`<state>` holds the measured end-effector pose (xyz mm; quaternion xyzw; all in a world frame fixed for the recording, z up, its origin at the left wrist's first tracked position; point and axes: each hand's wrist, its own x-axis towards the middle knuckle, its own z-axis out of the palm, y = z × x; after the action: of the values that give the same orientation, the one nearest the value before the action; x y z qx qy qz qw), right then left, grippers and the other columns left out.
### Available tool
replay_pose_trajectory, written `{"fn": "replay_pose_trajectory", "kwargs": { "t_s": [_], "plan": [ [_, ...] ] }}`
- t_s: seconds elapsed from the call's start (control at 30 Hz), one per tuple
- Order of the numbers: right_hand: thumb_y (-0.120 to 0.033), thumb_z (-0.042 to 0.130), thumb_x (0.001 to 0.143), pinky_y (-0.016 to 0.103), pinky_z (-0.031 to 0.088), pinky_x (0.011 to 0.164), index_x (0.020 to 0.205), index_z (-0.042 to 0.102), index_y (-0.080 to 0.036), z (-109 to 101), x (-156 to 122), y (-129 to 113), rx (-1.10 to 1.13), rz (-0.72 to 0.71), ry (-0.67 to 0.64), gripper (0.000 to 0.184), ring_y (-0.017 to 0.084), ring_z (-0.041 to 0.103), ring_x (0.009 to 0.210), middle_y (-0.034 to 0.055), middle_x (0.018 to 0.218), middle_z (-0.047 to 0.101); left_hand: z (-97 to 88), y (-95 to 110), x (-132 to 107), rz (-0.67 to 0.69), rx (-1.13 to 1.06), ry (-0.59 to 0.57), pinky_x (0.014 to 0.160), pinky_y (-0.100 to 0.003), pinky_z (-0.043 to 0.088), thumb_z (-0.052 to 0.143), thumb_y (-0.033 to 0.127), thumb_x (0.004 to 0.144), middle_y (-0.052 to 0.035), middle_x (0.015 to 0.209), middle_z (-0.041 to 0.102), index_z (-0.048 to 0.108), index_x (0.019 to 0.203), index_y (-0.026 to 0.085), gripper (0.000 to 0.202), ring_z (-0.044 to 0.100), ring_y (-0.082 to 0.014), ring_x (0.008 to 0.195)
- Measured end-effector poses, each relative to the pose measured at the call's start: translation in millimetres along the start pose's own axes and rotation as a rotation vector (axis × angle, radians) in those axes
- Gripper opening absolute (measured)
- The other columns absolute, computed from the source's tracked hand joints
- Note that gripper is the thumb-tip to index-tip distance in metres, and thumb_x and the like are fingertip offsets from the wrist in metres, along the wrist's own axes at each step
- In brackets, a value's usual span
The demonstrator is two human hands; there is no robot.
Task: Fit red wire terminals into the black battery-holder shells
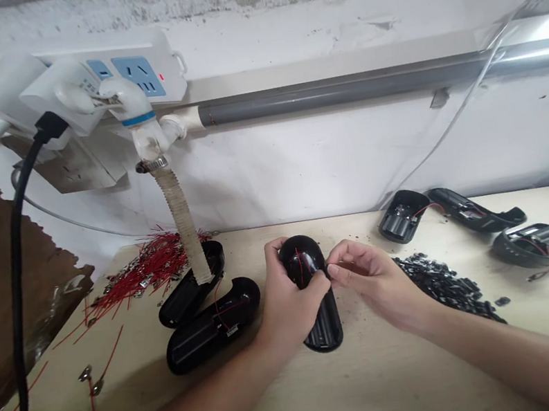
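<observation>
My left hand is wrapped round a black oval plastic shell with a ribbed lower half and thin red wires inside its top. My right hand pinches at the shell's right edge beside my left thumb; whatever small part sits between its fingertips is too small to make out. The shell stands tilted above the pale wooden table.
Two more black shells lie left, under a wrapped hose. A heap of red wires is behind them. A pile of small black parts and further shells lie right. A power strip and black cable are at left.
</observation>
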<state>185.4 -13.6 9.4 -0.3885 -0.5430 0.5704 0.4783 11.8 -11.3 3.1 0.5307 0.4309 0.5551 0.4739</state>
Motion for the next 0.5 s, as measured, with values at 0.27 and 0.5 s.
{"fn": "replay_pose_trajectory", "kwargs": {
  "t_s": [0.27,0.5],
  "plan": [
    [-0.047,0.095,0.081,0.024,0.052,0.073,0.082,0.073,-0.016,6.2,-5.0,-3.0,0.034,0.072,0.051,0.037,0.011,0.065,0.072,0.0018,0.077,0.074,-0.5,2.1,-2.2,0.002,-0.025,-0.025,0.074,-0.026,0.050,0.078,0.018,0.076,0.0035,0.093,0.060,0.044,0.118,0.022,0.054,0.059,-0.0124,0.079],
    [-0.045,0.101,0.072,0.024,0.055,0.073,0.077,0.074,-0.016,9.2,-5.9,-8.0,0.051,0.131,0.074,0.039,0.011,0.069,0.071,0.0031,0.077,0.077,-1.9,5.8,-1.9,-0.024,-0.054,-0.051,0.071,-0.025,0.048,0.074,0.019,0.074,0.0044,0.090,0.057,0.045,0.112,0.021,0.049,0.056,-0.0113,0.076]
  ]
}}
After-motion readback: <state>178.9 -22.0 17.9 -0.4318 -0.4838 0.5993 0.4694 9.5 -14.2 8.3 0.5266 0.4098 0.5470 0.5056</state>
